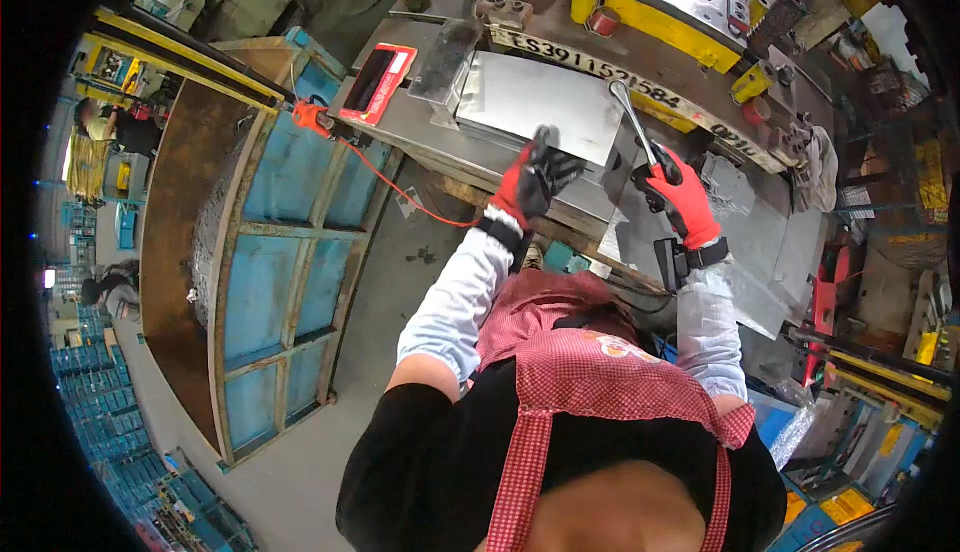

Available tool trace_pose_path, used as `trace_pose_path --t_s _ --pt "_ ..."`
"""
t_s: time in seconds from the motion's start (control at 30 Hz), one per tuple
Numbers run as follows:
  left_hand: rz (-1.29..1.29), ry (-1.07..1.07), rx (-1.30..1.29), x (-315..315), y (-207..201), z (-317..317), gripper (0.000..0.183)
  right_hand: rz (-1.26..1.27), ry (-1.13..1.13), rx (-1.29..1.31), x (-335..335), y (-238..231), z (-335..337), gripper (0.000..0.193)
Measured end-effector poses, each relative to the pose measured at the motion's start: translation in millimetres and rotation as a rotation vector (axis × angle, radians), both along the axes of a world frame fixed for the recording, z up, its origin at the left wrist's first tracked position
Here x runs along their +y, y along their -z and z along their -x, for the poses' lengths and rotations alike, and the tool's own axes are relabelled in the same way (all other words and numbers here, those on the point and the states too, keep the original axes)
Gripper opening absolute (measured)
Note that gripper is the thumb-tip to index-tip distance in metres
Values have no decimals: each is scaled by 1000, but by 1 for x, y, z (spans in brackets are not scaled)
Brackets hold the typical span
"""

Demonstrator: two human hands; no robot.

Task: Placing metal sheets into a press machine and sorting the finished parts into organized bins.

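Observation:
My right hand (678,192), in a red and black glove, is closed round the handle of a chrome ratchet wrench (634,120). The tool's rounded head points up and away, over the right end of a stack of flat metal sheets (540,94). My left hand (540,180), gloved alike, hovers at the near edge of that stack with its fingers spread and nothing in them. Whether it touches the sheets I cannot tell. Left of the stack stands a grey metal block (446,64). More thin sheets (750,252) lie beside my right forearm.
A red-edged card with a black middle (380,84) lies on the bench's left end. Behind the stack runs a lettered machine bed (600,67) with a yellow die block (670,22). A large blue-sided bin (265,292) stands at left. An orange cord (400,190) hangs between.

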State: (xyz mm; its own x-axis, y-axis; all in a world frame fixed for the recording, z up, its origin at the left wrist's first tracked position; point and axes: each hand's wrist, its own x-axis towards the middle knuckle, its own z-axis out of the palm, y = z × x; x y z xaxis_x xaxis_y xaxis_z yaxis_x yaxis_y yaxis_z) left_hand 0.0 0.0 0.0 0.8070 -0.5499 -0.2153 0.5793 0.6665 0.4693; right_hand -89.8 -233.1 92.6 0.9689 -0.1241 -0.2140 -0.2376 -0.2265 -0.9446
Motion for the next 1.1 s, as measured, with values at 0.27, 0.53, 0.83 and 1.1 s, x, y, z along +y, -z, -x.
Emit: trace_pose_path --t_s 0.27,0.53,0.83,1.1 --pt "-109 262 -68 67 67 16 38 -191 -106 203 10 -31 71 57" --pt "-1134 -33 -1831 50 -96 14 56 -424 -31 42 10 -41 158 65" --pt "-569 398 -898 -169 -127 -172 26 -474 245 -203 -1 -97 99 59" --pt "-132 376 -559 -146 -60 -229 28 -436 151 -168 -17 -98 50 46"
